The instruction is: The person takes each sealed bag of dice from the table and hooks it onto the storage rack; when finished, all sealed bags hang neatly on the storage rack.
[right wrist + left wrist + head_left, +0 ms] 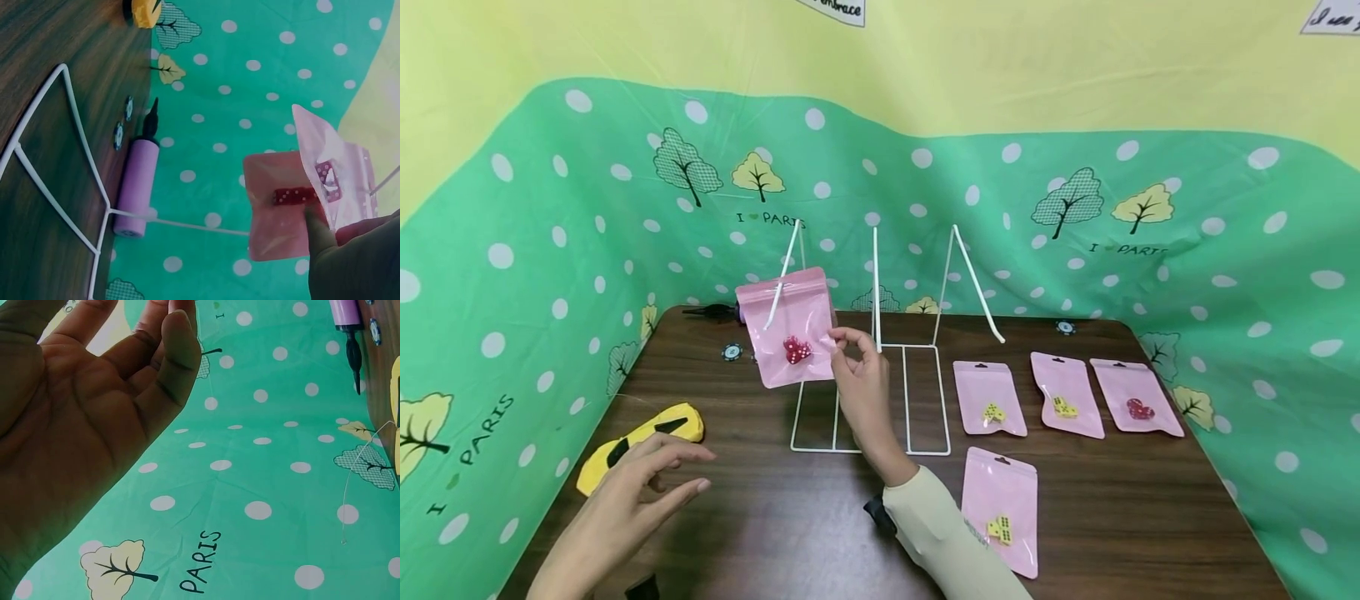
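Observation:
My right hand (865, 392) pinches the lower right edge of a pink zip bag (767, 350) with red dice (797, 350) in it. The bag hangs on the left prong (787, 265) of a white wire rack (871, 452), whose tip sticks out in front. A second pink bag (265, 231), also with something red inside, hangs behind it in the right wrist view. The left hand (625, 500) hovers over the table's left side with fingers apart, holding nothing; its bare palm faces the left wrist view. Partly behind it lies a yellow, black-marked item (681, 421).
Several pink bags with dice lie on the right, one (1000, 475) nearer the front. A purple hand pump (137, 181) lies behind the rack. Poker chips (732, 352) rest on the brown table (775, 517). A green and yellow patterned cloth (925, 192) encloses the back and sides.

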The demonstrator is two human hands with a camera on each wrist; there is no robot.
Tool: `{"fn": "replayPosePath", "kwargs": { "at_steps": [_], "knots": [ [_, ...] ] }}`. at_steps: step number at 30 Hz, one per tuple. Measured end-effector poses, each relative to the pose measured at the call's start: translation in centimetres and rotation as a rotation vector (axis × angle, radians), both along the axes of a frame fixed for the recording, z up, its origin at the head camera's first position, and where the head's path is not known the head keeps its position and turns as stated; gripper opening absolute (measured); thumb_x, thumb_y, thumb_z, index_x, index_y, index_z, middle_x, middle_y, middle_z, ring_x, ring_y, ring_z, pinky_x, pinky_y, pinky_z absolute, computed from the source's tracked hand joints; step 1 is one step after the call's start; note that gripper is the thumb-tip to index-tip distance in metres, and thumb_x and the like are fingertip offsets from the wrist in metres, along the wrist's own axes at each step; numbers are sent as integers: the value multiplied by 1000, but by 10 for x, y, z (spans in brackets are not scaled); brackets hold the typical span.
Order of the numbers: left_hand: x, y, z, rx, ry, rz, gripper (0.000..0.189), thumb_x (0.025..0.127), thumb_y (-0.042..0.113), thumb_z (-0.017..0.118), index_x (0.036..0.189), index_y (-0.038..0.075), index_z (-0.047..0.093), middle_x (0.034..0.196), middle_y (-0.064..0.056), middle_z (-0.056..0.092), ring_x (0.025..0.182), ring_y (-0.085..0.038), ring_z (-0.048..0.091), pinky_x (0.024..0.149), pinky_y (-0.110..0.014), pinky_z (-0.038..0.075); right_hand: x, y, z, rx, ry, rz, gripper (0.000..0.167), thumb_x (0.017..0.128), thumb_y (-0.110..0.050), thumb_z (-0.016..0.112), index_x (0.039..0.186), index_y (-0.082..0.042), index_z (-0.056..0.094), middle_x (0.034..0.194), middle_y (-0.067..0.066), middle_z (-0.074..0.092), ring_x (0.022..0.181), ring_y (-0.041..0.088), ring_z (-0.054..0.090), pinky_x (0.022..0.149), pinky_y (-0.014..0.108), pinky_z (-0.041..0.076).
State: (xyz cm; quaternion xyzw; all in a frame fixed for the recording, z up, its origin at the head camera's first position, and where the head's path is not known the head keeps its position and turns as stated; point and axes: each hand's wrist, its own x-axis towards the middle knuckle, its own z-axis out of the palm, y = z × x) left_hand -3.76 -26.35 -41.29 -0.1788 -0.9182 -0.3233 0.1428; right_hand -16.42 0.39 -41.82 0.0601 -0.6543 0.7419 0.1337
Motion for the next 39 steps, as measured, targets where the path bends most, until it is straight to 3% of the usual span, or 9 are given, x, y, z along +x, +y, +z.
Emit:
{"fn": "replayPosePath", "kwargs": {
  "at_steps": [2, 4, 6, 8, 14, 24, 31, 34, 39],
  "knots": [
    [0, 0, 0, -1, -2, 2, 45, 81, -1, 91, 113, 28, 77, 106, 14, 66, 90, -1, 55, 69, -25, 50, -1, 1, -1, -5, -9, 14, 23, 99, 8, 60, 120, 6, 69, 106, 17, 63, 58, 4, 47, 51, 18, 34],
    [0, 0, 0, -3, -9, 5, 45, 82, -1, 91, 113, 28, 77, 106, 14, 66, 90, 0, 55, 70, -25, 51, -1, 2, -3, -21, -20, 25, 21, 101, 7, 60, 122, 6, 66, 112, 18, 64, 71, 10, 63, 59, 17, 49],
    [0, 1, 0, -3, -12, 5, 45, 82, -1, 91, 113, 28, 77, 106, 14, 66, 90, 0, 55, 70, -25, 51, -2, 3, -5, -43, -32, 29, 20, 103, 5, 61, 123, 6, 64, 120, 19, 63, 90, 22, 73, 71, 24, 60],
    [0, 1, 0, -4, -14, 5, 44, 82, 0, 91, 113, 28, 77, 106, 14, 66, 90, 0, 55, 70, -24, 50, -3, 6, -9, -75, -34, 25, 20, 104, 4, 63, 124, 7, 62, 125, 20, 63, 104, 26, 74, 79, 33, 64],
    [0, 3, 0, -3, -20, -8, 44, 83, 0, 91, 113, 28, 77, 107, 12, 67, 91, 0, 56, 70, -26, 52, -2, 17, -15, -106, -29, 12, 21, 106, -1, 65, 125, 7, 59, 131, 24, 58, 106, 17, 71, 76, 32, 63],
    [-5, 10, 1, -5, -19, -42, 42, 84, 1, 90, 114, 27, 77, 108, 11, 67, 91, 0, 58, 71, -25, 53, 4, 39, -23, -80, -3, -8, 21, 104, 7, 63, 123, 12, 57, 127, 25, 62, 111, 48, 71, 75, 31, 63],
    [-11, 15, -2, 10, -51, -70, 38, 87, 2, 89, 115, 26, 77, 105, 14, 64, 88, 0, 57, 71, -27, 54, 10, 61, -30, -48, -59, -63, 19, 105, 5, 61, 123, 9, 61, 124, 17, 64, 95, 14, 73, 67, 25, 56],
    [-13, 17, -5, 31, -86, -79, 36, 89, 4, 87, 115, 26, 77, 105, 14, 64, 88, -1, 57, 71, -28, 54, 14, 71, -32, -36, -77, -81, 19, 105, 5, 60, 124, 8, 62, 124, 15, 64, 93, 13, 72, 73, 24, 54],
    [-20, 18, -10, 70, -148, -95, 30, 93, 7, 85, 117, 24, 77, 109, 13, 67, 93, -2, 60, 75, -28, 55, 19, 85, -36, -35, -98, -107, 21, 104, 6, 60, 125, 10, 60, 127, 24, 61, 94, 15, 72, 87, 24, 52]
  ]
}}
